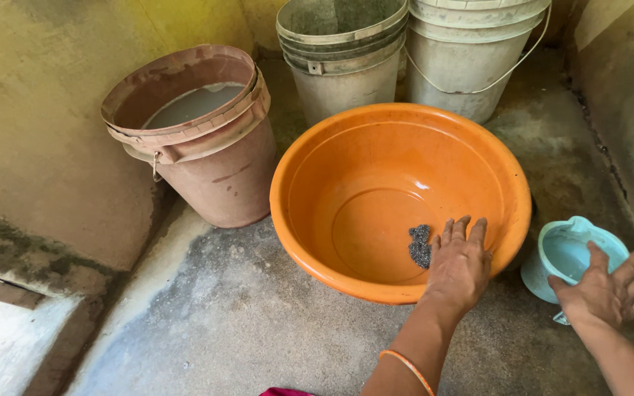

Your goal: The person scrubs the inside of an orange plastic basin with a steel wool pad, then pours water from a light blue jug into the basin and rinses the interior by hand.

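From the head camera, looking down, the big orange tub [397, 198] sits on the grey floor [258, 330]; everything here is told from that tub. The left hand [460, 264] is inside the tub, on the near side of its bottom; the fingers [455, 231] are spread flat, not curled, pressing on a small grey scrubber [420, 246] that peeks out just past the fingertips; so this hand pushes the scrubber but does not wrap around it. The right hand [610, 290] is outside the tub, just to its right; it lies on the rim of a small light blue mug [570, 253] with the thumb over the edge and the fingers loose, so it holds the mug lightly.

To scrub well, I think the flat hand should keep the scrubber under the fingers, press down, and go round and round the bottom, then up the sloping wall; the scrubber is small and could slip out; the tub may slide, so press straight down.

Other things: a brown bucket [199, 139] with water in it stands just left of the tub, nearly touching it; two grey buckets [346, 59] [471, 59] stand behind the tub, close to its far rim; a yellowish wall [38, 110] is further left; these leave little room to push the tub away or left.
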